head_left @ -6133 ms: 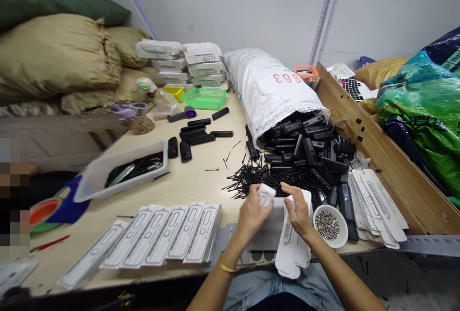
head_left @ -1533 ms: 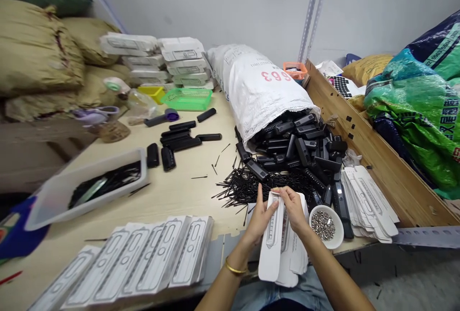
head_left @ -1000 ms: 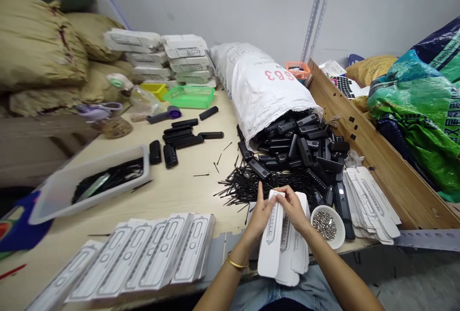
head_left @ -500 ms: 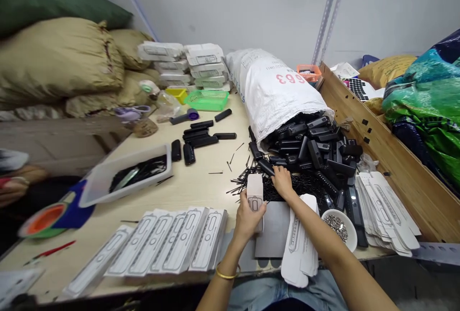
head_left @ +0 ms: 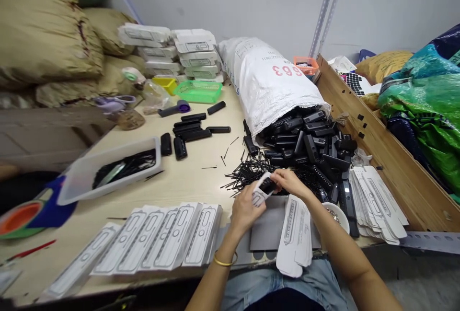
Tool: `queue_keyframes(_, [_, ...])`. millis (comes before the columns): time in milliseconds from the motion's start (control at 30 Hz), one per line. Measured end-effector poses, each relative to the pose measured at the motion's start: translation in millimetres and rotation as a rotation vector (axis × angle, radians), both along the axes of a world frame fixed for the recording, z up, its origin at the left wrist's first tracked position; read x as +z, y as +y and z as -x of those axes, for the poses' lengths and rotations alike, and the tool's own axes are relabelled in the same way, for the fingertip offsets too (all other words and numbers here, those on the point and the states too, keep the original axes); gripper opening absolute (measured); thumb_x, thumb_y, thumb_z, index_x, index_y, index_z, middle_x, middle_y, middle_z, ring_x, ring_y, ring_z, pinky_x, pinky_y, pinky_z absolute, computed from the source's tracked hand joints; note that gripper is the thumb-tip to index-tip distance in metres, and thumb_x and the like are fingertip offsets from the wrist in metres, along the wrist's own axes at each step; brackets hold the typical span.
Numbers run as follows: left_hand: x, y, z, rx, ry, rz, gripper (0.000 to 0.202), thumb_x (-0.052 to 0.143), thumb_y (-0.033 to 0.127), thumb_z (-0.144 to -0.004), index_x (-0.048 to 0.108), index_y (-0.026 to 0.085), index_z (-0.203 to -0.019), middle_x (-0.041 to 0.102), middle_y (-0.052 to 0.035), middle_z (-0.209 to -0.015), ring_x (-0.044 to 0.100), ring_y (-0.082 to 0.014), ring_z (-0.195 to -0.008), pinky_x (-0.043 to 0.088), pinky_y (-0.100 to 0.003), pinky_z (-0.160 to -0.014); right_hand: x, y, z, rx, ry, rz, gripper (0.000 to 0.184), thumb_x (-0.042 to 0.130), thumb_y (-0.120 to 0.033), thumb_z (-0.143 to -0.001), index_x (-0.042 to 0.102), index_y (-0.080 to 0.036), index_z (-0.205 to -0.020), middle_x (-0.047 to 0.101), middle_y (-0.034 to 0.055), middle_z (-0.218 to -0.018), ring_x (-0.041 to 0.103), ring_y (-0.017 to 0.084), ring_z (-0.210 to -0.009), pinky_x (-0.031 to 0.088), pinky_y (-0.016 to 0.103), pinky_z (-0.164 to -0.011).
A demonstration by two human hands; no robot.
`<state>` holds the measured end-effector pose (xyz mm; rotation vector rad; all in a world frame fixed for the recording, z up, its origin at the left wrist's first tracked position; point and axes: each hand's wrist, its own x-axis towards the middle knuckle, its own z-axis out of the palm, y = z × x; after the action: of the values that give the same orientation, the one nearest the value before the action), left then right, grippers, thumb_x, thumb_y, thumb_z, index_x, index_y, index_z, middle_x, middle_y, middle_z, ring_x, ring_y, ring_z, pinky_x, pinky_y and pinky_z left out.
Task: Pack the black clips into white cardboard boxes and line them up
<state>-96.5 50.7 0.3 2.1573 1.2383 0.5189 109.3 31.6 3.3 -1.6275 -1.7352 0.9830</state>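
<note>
My left hand is closed around a small white printed box, held open end up above a grey mat. My right hand pinches a black plastic part whose end sits in the box's mouth. Just beyond lie a pile of thin black pins and a heap of black parts spilling from a white woven sack. A stack of flat white box blanks hangs over the table edge under my right forearm.
A row of packed white boxes lies at front left. A clear tray of black pins sits further left. A white bowl of small metal pieces and more flat blanks lie at right. Loose black parts, a green basket and stacked boxes are behind.
My right hand, which reached into the black heap half a second ago, has come back with a black part to the box in my left hand. Earlier both hands folded that box.
</note>
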Motion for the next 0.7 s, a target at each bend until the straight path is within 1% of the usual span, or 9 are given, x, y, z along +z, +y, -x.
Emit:
queue_keyframes(67, [-1.1, 2.0, 15.8, 0.211, -0.105, 0.045, 0.06, 0.059, 0.029, -0.07, 0.044, 0.019, -0.127, 0.059, -0.0083, -0.111, 0.058, -0.023, -0.098, 0.046, -0.034, -0.083, -13.2, 5.1, 26.1, -0.041, -0.207, -0.049, 0.032, 0.031, -0.028, -0.094, 0.06, -0.014, -0.09, 0.065, 0.0056, -0.084, 0.062, 0.014, -0.068, 0.045, 0.023, -0.06])
queue_keyframes(167, [0.8, 3.4, 32.2, 0.4, -0.213, 0.05, 0.065, 0.062, 0.036, -0.069, 0.043, 0.016, -0.128, 0.061, -0.0094, -0.109, 0.058, -0.0233, -0.101, 0.046, -0.035, -0.088, -31.6, 4.1, 59.2, 0.04, -0.342, -0.093, 0.011, 0.05, -0.02, -0.084, 0.059, -0.015, -0.08, 0.064, 0.0086, -0.087, 0.06, 0.021, -0.088, 0.045, 0.031, -0.075])
queue_keyframes(267, [5.8, -0.8, 25.6, 0.409, -0.281, 0.078, 0.068, 0.064, 0.034, -0.068, 0.04, 0.015, -0.129, 0.061, -0.0108, -0.11, 0.059, -0.0238, -0.1, 0.046, -0.036, -0.089, -42.4, 1.7, 72.1, 0.107, -0.344, -0.109, 0.005, 0.055, -0.013, -0.076, 0.056, -0.015, -0.072, 0.063, 0.0096, -0.086, 0.057, 0.021, -0.092, 0.043, 0.033, -0.084])
queue_keyframes(333, [7.4, -6.0, 11.4, 0.356, -0.33, 0.097, 0.07, 0.064, 0.033, -0.069, 0.037, 0.016, -0.132, 0.06, -0.011, -0.113, 0.059, -0.0238, -0.102, 0.046, -0.036, -0.09, -41.7, 3.3, 61.9, 0.077, -0.346, -0.104, 0.005, 0.055, -0.011, -0.073, 0.054, -0.015, -0.07, 0.062, 0.0096, -0.083, 0.057, 0.02, -0.087, 0.044, 0.032, -0.082])
queue_keyframes(467, [2.4, -16.9, -19.9, 0.213, -0.437, 0.097, 0.074, 0.063, 0.029, -0.071, 0.031, 0.019, -0.136, 0.05, -0.0117, -0.129, 0.049, -0.024, -0.118, 0.038, -0.038, -0.101, -15.6, 1.7, 16.4, -0.103, -0.272, -0.115, 0.011, 0.043, -0.016, -0.081, 0.051, -0.015, -0.088, 0.059, 0.0045, -0.076, 0.058, 0.015, -0.069, 0.047, 0.027, -0.065])
queue_keyframes(500, [0.1, -19.3, -26.2, 0.188, -0.459, 0.096, 0.074, 0.063, 0.027, -0.071, 0.03, 0.019, -0.137, 0.046, -0.0121, -0.133, 0.046, -0.0243, -0.122, 0.036, -0.038, -0.103, -5.5, -1.9, 7.8, -0.163, -0.174, -0.152, 0.017, 0.039, -0.019, -0.086, 0.048, -0.017, -0.1, 0.057, 0.0023, -0.077, 0.058, 0.013, -0.065, 0.048, 0.025, -0.062])
queue_keyframes(567, [-4.2, -23.9, -36.3, 0.146, -0.489, 0.103, 0.075, 0.062, 0.024, -0.07, 0.028, 0.019, -0.137, 0.041, -0.0124, -0.139, 0.04, -0.0248, -0.127, 0.032, -0.04, -0.106, 14.7, -12.2, 0.8, -0.321, 0.243, -0.298, 0.03, 0.039, -0.027, -0.089, 0.036, -0.021, -0.118, 0.056, -0.0009, -0.079, 0.058, 0.011, -0.06, 0.048, 0.024, -0.058])
queue_keyframes(633, [-7.1, -28.0, -42.9, 0.108, -0.506, 0.109, 0.077, 0.061, 0.021, -0.071, 0.025, 0.019, -0.139, 0.037, -0.0123, -0.141, 0.037, -0.0249, -0.129, 0.03, -0.041, -0.107, 30.9, -23.9, 5.4, -0.415, 0.428, -0.415, 0.033, 0.046, -0.03, -0.087, 0.038, -0.024, -0.118, 0.055, -0.0018, -0.08, 0.057, 0.01, -0.061, 0.048, 0.024, -0.059])
queue_keyframes(700, [-8.7, -31.0, -46.3, 0.083, -0.517, 0.101, 0.079, 0.06, 0.02, -0.072, 0.021, 0.021, -0.141, 0.034, -0.0117, -0.143, 0.036, -0.0249, -0.13, 0.031, -0.041, -0.107, 40.2, -33.8, 14.4, -0.378, 0.311, -0.463, 0.017, 0.052, -0.029, -0.086, 0.054, -0.022, -0.102, 0.057, -0.0002, -0.079, 0.057, 0.012, -0.07, 0.047, 0.027, -0.068])
